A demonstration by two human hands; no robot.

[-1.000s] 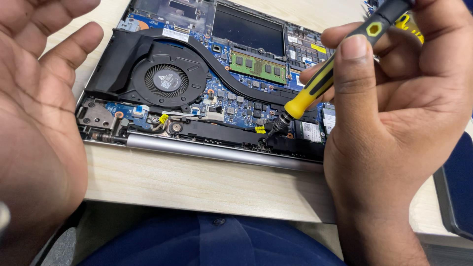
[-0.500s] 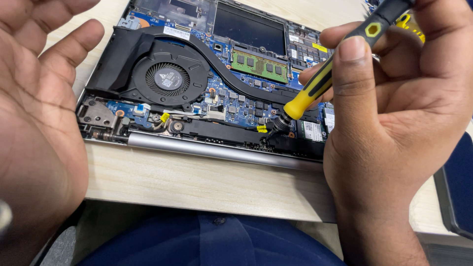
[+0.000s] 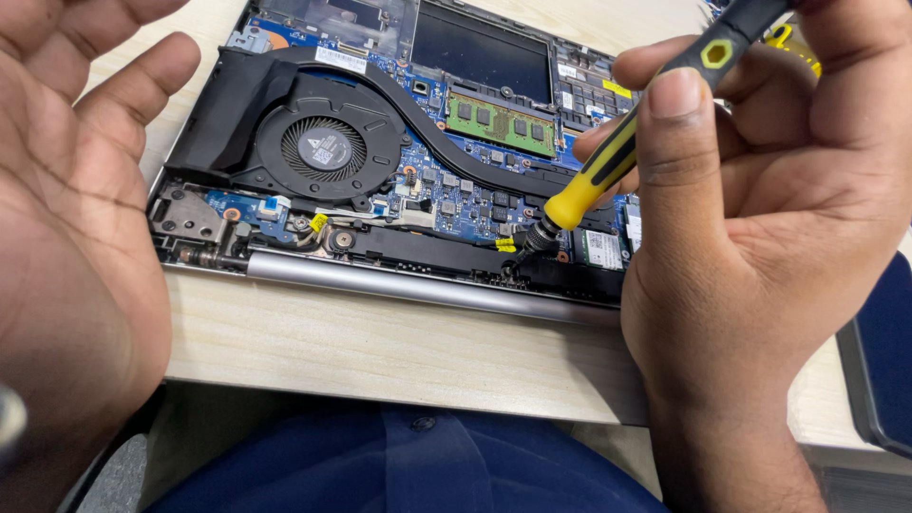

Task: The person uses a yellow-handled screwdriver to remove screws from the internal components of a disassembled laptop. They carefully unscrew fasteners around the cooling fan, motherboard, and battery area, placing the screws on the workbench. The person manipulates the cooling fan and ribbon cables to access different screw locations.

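- Left hand (image 3: 71, 237): open, palm up, fingers spread, holding nothing. It lies at 9 o'clock of the laptop (image 3: 399, 180), along its left edge. Judgement: press it on the chassis to stop the laptop shifting.
- Fan (image 3: 326, 147): sits at 10 o'clock of the driver tip, well apart from it. Keep fingers off the blades.
- Screwdriver (image 3: 608, 166): yellow and black, tilted, tip down on the board near the hinge bar (image 3: 418, 288), at 6 o'clock of the green memory stick (image 3: 501, 123). Judgement: hold the shaft square to the screw and press down firmly, or the head may strip.
- Right hand (image 3: 760, 218): closed around the screwdriver handle, thumb along it.
- Table (image 3: 380, 351): pale wood grain; the opened laptop lies flat on it. A dark flat object (image 3: 879, 370) lies at 3 o'clock.
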